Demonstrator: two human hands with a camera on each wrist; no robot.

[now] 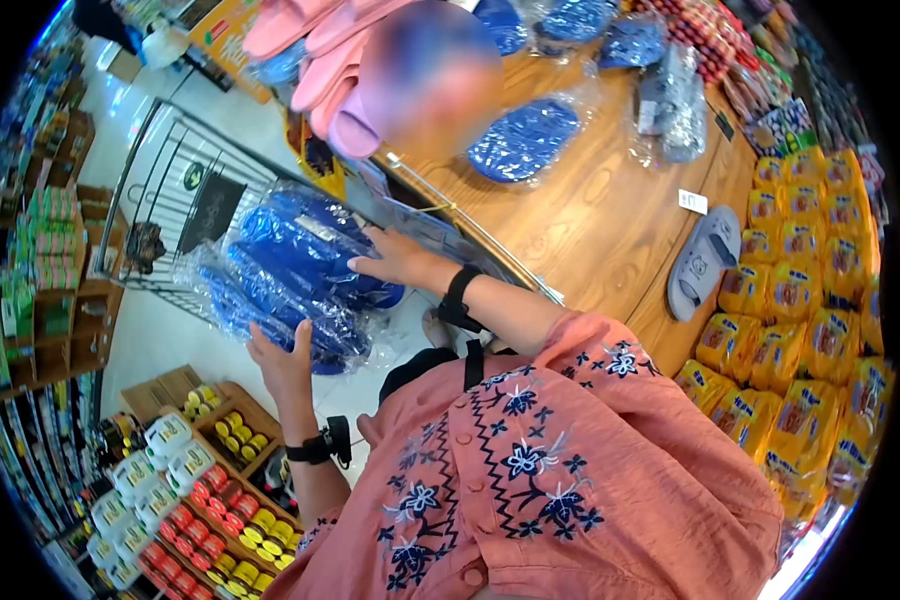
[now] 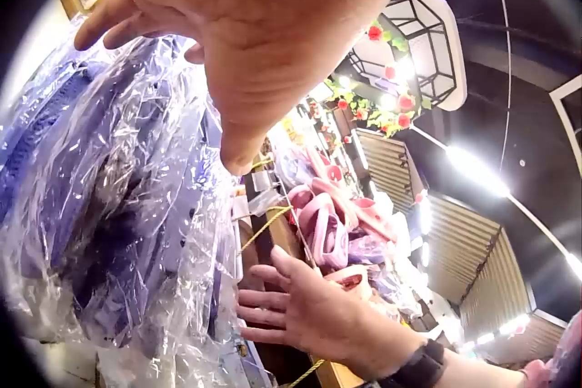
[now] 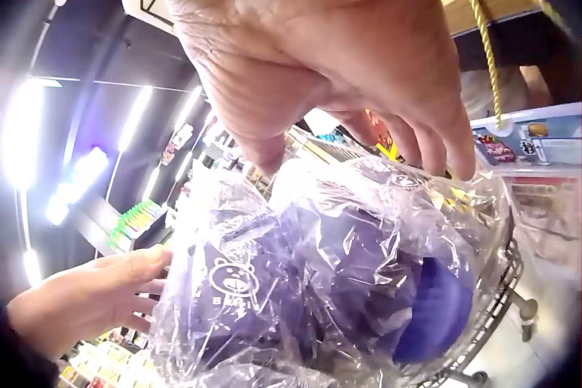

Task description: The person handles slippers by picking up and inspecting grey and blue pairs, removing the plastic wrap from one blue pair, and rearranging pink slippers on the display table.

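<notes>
A pile of blue slippers (image 1: 280, 262) in clear plastic bags overlaps the near end of a wire shopping cart (image 1: 170, 150) in the head view. At the pile's lower side is my left hand (image 1: 284, 362), fingers extended and thumb apart. My right hand (image 1: 408, 262) spreads along the opposite side, fingertips right at the bags. From the right wrist, a printed bear shows on one bagged slipper (image 3: 235, 279), with the right hand (image 3: 327, 51) arched over the crinkled plastic. In the left wrist view, the left hand (image 2: 264, 33) reaches over the bags with straight fingers.
A wooden display table (image 1: 610, 200) stands to the right with bagged blue slippers (image 1: 525, 140), a grey slipper (image 1: 705, 262) and pink slippers (image 1: 335, 70). Yellow packets (image 1: 800, 330) line its far side. Shelves of jars and white jugs (image 1: 165, 435) stand at lower left.
</notes>
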